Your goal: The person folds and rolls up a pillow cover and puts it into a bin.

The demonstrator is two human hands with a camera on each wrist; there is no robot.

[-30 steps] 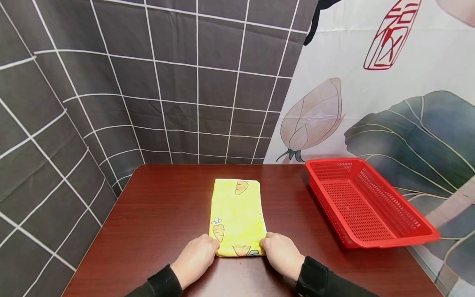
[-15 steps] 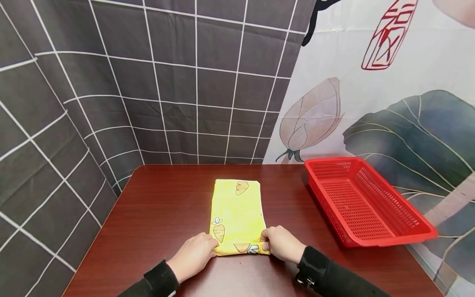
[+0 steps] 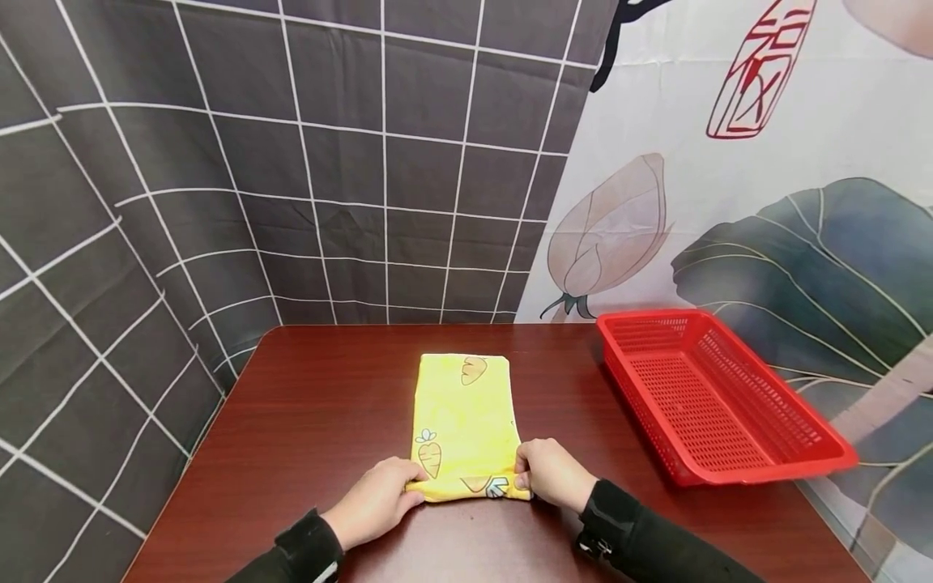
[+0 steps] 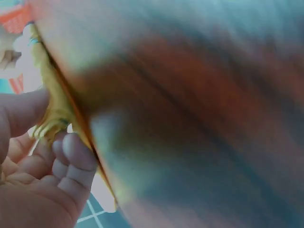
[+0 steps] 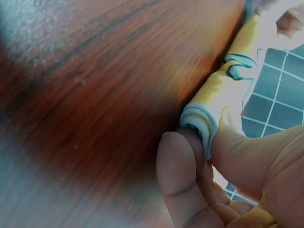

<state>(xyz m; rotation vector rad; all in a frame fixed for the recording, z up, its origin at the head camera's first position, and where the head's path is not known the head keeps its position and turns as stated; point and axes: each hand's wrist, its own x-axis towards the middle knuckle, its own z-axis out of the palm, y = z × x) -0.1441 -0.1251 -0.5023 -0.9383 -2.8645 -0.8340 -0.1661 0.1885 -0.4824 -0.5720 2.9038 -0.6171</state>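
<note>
A folded yellow cloth (image 3: 466,421) printed with carrots lies flat on the table, its long sides running away from me. My left hand (image 3: 375,498) pinches its near left corner, thumb on top. In the left wrist view that cloth edge (image 4: 59,102) is bunched between the thumb (image 4: 23,111) and curled fingers. At the near right corner, my right hand (image 3: 555,474) pinches the cloth too. The right wrist view shows the near edge (image 5: 204,116) as a layered roll, its end between thumb and fingers. The cloth's underside is hidden.
A red perforated plastic basket (image 3: 722,405) stands at the table's right side, with nothing in it. The dark red wooden table (image 3: 328,397) ends at a back edge against a grey checked curtain (image 3: 350,178). A flower-printed white cloth (image 3: 634,105) hangs at the right.
My right hand has moved slightly away from me, and the cloth's near right corner now sticks out further right. My left hand has shifted a little left, its thumb now extended over the corner.
</note>
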